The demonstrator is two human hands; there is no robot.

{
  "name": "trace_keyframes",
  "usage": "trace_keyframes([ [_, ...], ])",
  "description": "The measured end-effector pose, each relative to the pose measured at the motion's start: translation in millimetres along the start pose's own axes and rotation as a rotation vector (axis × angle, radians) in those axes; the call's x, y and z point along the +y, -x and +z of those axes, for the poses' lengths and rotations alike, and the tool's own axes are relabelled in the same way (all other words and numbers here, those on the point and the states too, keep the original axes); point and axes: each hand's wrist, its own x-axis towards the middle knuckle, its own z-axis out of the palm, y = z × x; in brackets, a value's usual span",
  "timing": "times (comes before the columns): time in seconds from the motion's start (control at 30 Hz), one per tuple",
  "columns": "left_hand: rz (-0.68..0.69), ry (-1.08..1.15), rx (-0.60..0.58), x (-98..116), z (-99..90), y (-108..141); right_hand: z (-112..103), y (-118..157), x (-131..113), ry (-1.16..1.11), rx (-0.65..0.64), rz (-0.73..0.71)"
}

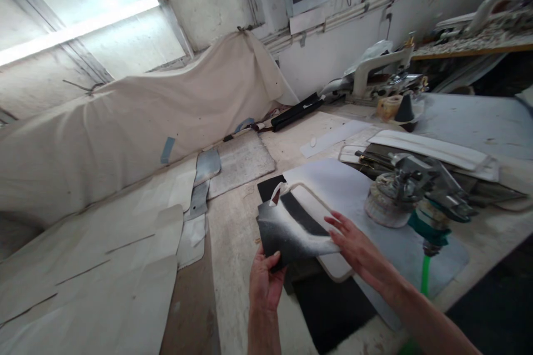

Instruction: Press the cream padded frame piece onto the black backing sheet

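Note:
My left hand [266,277] is closed on the lower left corner of a black sheet piece [270,233], thumb on top. White dusting like overspray runs in a curved band across that piece. My right hand [358,247] reaches over its right end with fingers stretched out; whether they press on the piece I cannot tell. Beneath it lies a pale rounded panel [312,202], partly covered. A small whitish strip with a dark reddish patch [277,194] sticks up at the upper left edge. More black sheet [333,310] lies under both on the table.
Right of my hands stands a spray gun [441,188] with a green hose [425,275], beside a crusted round pot [387,199]. Stacked flat pieces [433,150] lie behind them. Large pale sheets [95,266] cover the left side, below a draped cloth [175,105]. Sewing machines [375,69] stand at the back right.

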Motion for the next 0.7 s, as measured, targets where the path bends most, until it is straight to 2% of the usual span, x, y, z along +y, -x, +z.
trace_keyframes([
  [0.1,0.038,0.084,0.109,13,-11.3,-5,-10,-10,-35,-0.127,0.070,-0.259],
  [0.13,0.058,0.120,0.123,18,-11.8,-7,-13,-14,-40,-0.070,0.054,-0.347],
  [0.2,0.081,0.178,0.099,29,-6.5,-12,-15,-24,-29,0.377,-0.015,-0.465],
  [0.27,0.082,0.206,0.050,38,5.0,-16,-13,-35,2,1.060,-0.057,-0.482],
  [0.3,0.084,0.211,0.018,42,11.6,-18,-12,-40,22,1.227,-0.037,-0.489],
  [0.4,0.109,0.230,-0.079,56,27.4,-24,-7,-53,74,1.500,-0.020,-0.520],
  [0.47,0.124,0.253,-0.103,65,32.1,-28,-4,-58,92,1.639,-0.050,-0.513],
  [0.57,0.136,0.276,-0.082,76,31.6,-37,-3,-66,94,1.803,-0.088,-0.468],
  [0.7,0.154,0.304,-0.064,80,22.6,-50,-17,-82,73,1.917,-0.039,-0.404],
])
